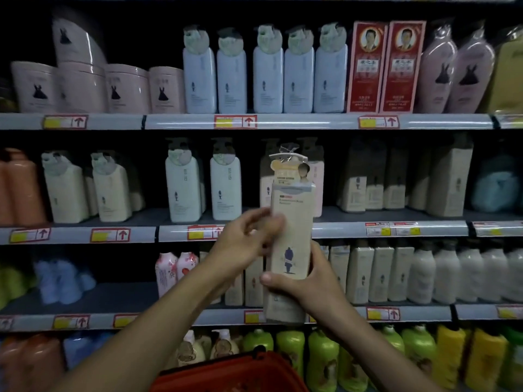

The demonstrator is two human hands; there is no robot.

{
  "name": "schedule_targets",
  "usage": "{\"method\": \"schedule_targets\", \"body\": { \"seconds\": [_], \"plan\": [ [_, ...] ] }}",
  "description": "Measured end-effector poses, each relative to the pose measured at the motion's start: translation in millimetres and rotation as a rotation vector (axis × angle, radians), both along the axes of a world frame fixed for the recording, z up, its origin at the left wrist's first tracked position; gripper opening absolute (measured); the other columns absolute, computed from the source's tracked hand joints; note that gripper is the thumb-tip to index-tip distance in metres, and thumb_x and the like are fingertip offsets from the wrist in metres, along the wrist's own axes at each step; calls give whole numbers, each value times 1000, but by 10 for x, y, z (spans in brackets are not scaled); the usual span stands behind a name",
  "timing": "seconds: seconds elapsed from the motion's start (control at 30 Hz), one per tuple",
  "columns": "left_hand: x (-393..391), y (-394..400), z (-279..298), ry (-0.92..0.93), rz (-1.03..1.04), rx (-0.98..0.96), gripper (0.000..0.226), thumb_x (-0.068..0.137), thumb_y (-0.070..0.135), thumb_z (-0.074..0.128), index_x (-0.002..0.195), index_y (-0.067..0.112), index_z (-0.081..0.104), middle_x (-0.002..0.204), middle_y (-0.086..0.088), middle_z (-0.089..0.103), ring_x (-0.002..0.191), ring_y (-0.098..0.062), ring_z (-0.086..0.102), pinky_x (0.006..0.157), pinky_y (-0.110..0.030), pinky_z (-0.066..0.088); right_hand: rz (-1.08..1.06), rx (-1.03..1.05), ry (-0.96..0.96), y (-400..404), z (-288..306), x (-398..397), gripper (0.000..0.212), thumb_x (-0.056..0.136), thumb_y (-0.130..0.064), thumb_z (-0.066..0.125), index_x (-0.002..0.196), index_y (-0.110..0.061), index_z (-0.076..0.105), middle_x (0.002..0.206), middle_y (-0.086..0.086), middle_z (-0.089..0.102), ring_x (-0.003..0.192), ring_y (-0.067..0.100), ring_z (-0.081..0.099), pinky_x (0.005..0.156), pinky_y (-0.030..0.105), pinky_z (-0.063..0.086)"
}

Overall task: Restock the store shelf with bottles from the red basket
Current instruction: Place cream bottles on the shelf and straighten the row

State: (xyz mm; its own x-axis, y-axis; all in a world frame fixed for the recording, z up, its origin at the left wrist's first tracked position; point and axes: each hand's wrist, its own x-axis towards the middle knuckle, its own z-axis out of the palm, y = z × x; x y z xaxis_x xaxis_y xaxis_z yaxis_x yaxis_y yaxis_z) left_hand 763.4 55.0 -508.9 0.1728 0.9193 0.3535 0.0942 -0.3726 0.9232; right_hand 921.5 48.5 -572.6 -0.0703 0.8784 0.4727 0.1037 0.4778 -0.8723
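Note:
A tall cream pump bottle with a small dark figure on its label is held upright in front of the middle shelf. My right hand grips its lower part, thumb across the front. My left hand touches the bottle's left edge with loosely bent fingers; that hand is blurred. The red basket shows at the bottom edge, its inside hidden.
Similar white and cream pump bottles stand in rows on the middle shelf, with a gap behind the held bottle. Pink jars, blue-white bottles and red boxes fill the upper shelf. Green and yellow bottles line the lowest shelf.

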Motion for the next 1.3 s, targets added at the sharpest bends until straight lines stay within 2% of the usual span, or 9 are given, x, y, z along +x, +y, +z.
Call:
{"method": "schedule_targets", "body": {
  "seconds": [0.13,0.23,0.43,0.57,0.83,0.97,1.03,1.17,1.3],
  "plan": [
    [139,-21,-215,85,-28,-62,43,76,25,85,116,21,71,105,1,78,98,-16,74,82,-32,61,60,86,-9,162,-17,222,87,58,-29,95,132,-28,49,113,-14,72,104,3,70,78,19,56],
    [376,50,-240,30,-31,-23,34,79,6,81,111,16,73,99,-2,79,93,-17,76,77,-30,62,88,56,-97,234,12,550,109,61,-46,93,145,-41,25,127,-12,64,116,4,65,88,23,57],
    [1167,532,-133,70,16,41,41,78,8,82,117,10,69,107,-5,77,98,-19,74,90,-42,59,-8,158,-203,467,289,1289,84,70,-47,88,138,-44,38,129,-18,62,122,5,61,92,18,52],
    [1707,1020,31,-1,28,46,43,76,18,84,116,12,69,108,-1,76,96,-21,73,87,-45,61,-188,283,-414,830,715,1773,77,74,-46,77,131,-70,31,133,-10,48,122,-7,50,95,6,42],
    [2386,1942,250,-204,90,-29,47,79,16,83,122,10,65,111,-3,75,97,-18,72,86,-33,60,-217,329,-580,1950,1075,2407,94,81,-27,83,157,-29,28,144,-6,46,130,5,49,104,8,40],
    [2522,2200,283,-235,141,-49,40,84,13,78,120,6,64,110,-9,75,98,-25,72,89,-44,59,-176,315,-539,2295,1098,2460,81,72,-49,77,138,-62,33,139,-13,57,123,2,59,101,32,54],
    [2558,2311,289,-236,145,-60,36,85,12,77,118,5,64,109,-11,74,96,-27,72,88,-48,59,-193,321,-539,2427,1070,2491,83,68,-55,77,140,-56,37,136,-12,60,122,2,60,102,33,53],
    [2692,2536,311,-205,175,8,34,84,9,77,116,9,68,107,-9,75,96,-24,72,90,-46,59,-162,274,-341,2661,928,2573,76,80,-22,84,146,-23,46,134,-2,64,121,11,63,100,35,55],
    [2826,2706,275,-127,208,130,41,81,7,79,121,10,68,101,-6,77,91,-17,74,89,-41,59,-155,220,-121,2762,725,2611,64,87,-7,76,143,-23,49,131,-2,67,118,11,66,93,26,56]
  ]
}}
